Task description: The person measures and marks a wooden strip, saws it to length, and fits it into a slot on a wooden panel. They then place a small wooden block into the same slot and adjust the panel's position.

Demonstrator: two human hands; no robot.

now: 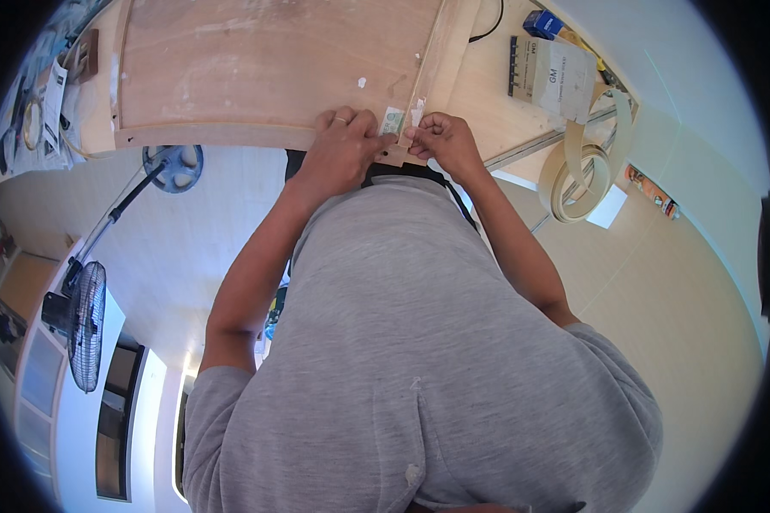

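Note:
My left hand (342, 150) is bent over the near edge of a wooden panel with a raised rim (231, 135), a ring on one finger. Its fingers are curled, and its thumb meets the lower end of a small green and white packet or label (392, 120) lying by the panel's near right corner. Just right of it, my right hand (449, 145) is closed in a pinch close to the rim. Whatever sits between those fingertips is too small to make out. A whitish scrap (417, 111) lies on the rim strip above them.
To the right are a cardboard box (560, 77), a blue box (542, 24) and a coil of cream edging strip (565, 184) hanging past the table edge. Papers and a tape roll (32, 124) lie at the left. A standing fan (85, 325) is on the left.

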